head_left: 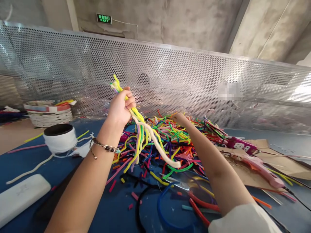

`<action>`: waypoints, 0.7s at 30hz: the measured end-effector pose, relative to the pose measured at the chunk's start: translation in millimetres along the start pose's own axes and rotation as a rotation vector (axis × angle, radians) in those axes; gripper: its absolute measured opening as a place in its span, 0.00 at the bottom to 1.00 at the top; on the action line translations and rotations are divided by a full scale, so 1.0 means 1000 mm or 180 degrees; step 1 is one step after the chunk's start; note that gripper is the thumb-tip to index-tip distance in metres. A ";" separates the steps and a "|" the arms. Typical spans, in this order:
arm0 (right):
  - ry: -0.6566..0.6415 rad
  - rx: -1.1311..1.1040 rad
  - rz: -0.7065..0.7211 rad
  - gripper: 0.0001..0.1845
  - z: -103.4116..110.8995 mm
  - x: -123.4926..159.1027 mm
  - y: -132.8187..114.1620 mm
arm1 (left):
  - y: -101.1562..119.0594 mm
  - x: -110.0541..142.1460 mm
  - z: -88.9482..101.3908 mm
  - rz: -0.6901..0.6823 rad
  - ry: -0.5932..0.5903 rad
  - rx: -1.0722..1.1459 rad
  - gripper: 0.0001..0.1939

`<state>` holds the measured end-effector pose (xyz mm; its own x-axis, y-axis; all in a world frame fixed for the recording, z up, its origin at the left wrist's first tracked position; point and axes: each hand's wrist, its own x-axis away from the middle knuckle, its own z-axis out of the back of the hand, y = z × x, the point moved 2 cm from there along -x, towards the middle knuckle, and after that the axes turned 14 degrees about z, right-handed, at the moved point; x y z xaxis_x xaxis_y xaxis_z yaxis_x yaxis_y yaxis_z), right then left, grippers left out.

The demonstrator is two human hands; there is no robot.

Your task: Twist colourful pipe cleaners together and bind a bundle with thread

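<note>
My left hand [122, 105] is raised and closed around a bunch of fuzzy pipe cleaners [141, 137], mostly yellow, with cream, green and lilac ones among them. Their short ends stick out above the fist and the long ends hang below it. Farther back on the right, my right hand [181, 119] reaches to the far side of a tangled pile of many-coloured pipe cleaners [167, 134]. Its fingers look curled in at the pile, but what they grip is hidden. Scissors [201, 204] with red handles lie in front of the pile.
A pink glue gun [262, 170] rests on cardboard [286, 161] at right, cables trailing. On the left are a white-wrapped roll [60, 140], a woven basket [48, 115] and a white slab-like object [24, 197]. A perforated metal panel [170, 74] stands behind the blue table [116, 210].
</note>
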<state>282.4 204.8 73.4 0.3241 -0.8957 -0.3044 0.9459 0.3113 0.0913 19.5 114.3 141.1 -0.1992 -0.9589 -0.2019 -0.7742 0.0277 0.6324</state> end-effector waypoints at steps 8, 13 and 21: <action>0.0092 0.0055 0.0134 0.16 0.029 0.006 0.003 | -0.005 0.000 -0.001 0.0154 -0.0049 0.0002 0.12; -0.0540 0.0095 0.0590 0.13 0.008 0.014 -0.013 | -0.007 0.000 -0.001 0.0202 -0.0157 0.0018 0.11; -0.1071 0.0193 0.0511 0.15 0.011 0.013 -0.022 | -0.009 -0.001 0.000 0.0237 -0.0153 -0.0032 0.10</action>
<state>266.0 182.9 77.4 0.4449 -0.8944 0.0460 0.8785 0.4458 0.1717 27.1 114.7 135.4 -0.2848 -0.9397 -0.1895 -0.7501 0.0954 0.6544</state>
